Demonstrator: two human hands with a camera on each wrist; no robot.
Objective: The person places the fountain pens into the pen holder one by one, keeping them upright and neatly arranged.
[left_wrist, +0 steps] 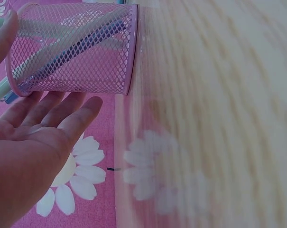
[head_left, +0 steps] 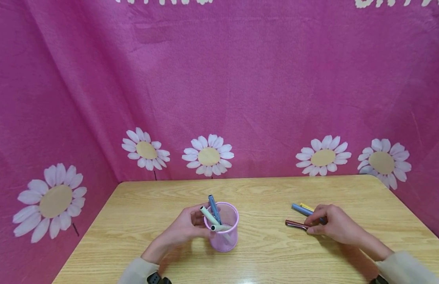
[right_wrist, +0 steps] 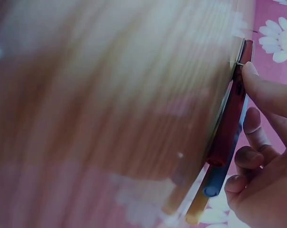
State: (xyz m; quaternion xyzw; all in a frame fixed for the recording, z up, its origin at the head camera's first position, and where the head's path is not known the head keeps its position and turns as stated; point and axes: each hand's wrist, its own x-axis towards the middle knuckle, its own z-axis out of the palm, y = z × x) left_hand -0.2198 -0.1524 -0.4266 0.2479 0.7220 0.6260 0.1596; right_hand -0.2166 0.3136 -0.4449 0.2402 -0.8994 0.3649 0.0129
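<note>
My left hand (head_left: pixel 182 228) holds a pink mesh pen cup (head_left: pixel 231 241), thumb on the near side and fingers round the far side. The cup stands upright on the table. Two pale green pens (head_left: pixel 209 215) and a blue pen (head_left: pixel 214 209) lean in it, their ends above the rim. Over on the right, my right hand (head_left: pixel 336 227) pinches a dark red pen (head_left: pixel 293 224) between thumb and index finger, close to its clip. Just beyond lie a blue pen (head_left: pixel 300 209) and a yellow pen (head_left: pixel 306 206), partly covered by that hand.
The wooden table (head_left: pixel 262 260) has a light grain and a glossy top. A magenta cloth (head_left: pixel 233 86) printed with white daisies hangs behind its back edge and along both sides. Bare tabletop lies between the cup and the pens on the right.
</note>
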